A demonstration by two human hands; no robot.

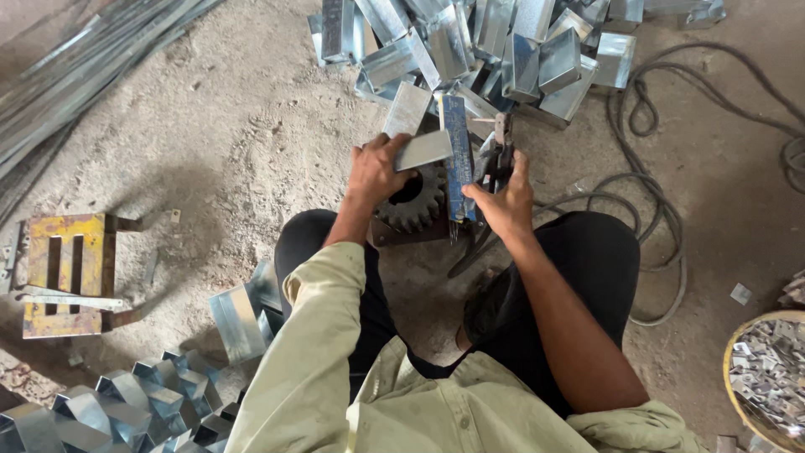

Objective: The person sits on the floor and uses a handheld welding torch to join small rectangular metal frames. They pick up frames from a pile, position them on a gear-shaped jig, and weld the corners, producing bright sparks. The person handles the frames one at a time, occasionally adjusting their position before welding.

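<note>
My left hand [376,172] grips a bent galvanised sheet-metal piece [417,134] and holds it over a dark toothed gear wheel [417,201] on the ground between my knees. A blue flat bar [458,159] stands upright just right of the piece. My right hand [505,201] is closed on the dark handle of a welding electrode holder [496,155], whose head sits beside the blue bar. Its cable runs down past my right knee.
A heap of folded metal channel pieces [495,46] lies ahead. More bent pieces [151,403] are stacked at lower left, next to a yellow metal jig [67,273]. Long metal strips [75,75] lie at upper left. Black cables [654,176] loop on the right. A basket of small scraps [767,373] stands at lower right.
</note>
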